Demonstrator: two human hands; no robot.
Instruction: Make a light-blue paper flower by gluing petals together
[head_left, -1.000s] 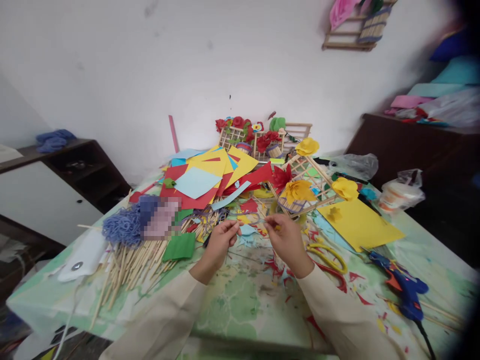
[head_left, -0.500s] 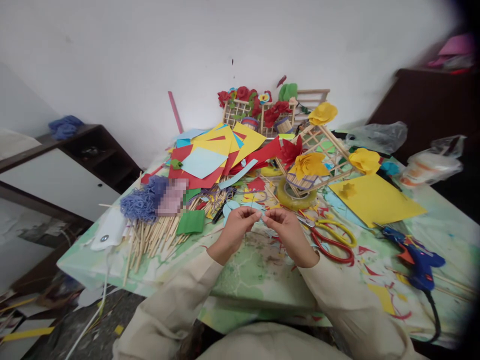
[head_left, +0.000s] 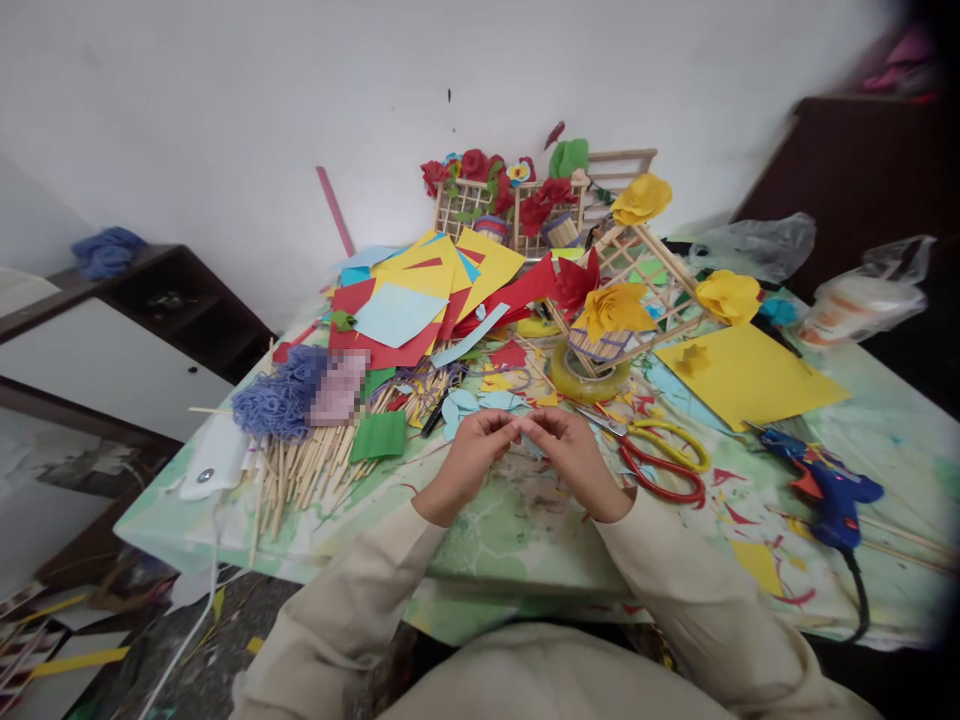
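Note:
Over the front middle of the table, my left hand (head_left: 477, 460) and my right hand (head_left: 574, 457) meet at the fingertips, thumbs and forefingers pinched together. Whatever sits between them is too small or hidden to make out. Just beyond the fingers lie light blue paper petals (head_left: 459, 405). Scissors (head_left: 660, 478) with one red and one yellow handle rest right of my right hand. A roll of clear yellowish tape (head_left: 591, 385) lies behind them. To the left of my left hand are a green folded paper (head_left: 378, 437) and a bundle of thin wooden sticks (head_left: 304, 475).
Coloured paper sheets (head_left: 401, 312) are piled behind, beside a stick lattice with yellow paper flowers (head_left: 615, 308). A blue glue gun (head_left: 836, 500) lies at right, a yellow sheet (head_left: 757, 385) behind it. Purple yarn (head_left: 271, 395) and a white corded device (head_left: 214, 462) stand left.
My hands stay together, fingertips drawn slightly closer. A thin dark strand seen by my left hand earlier no longer shows. The view has shifted slightly.

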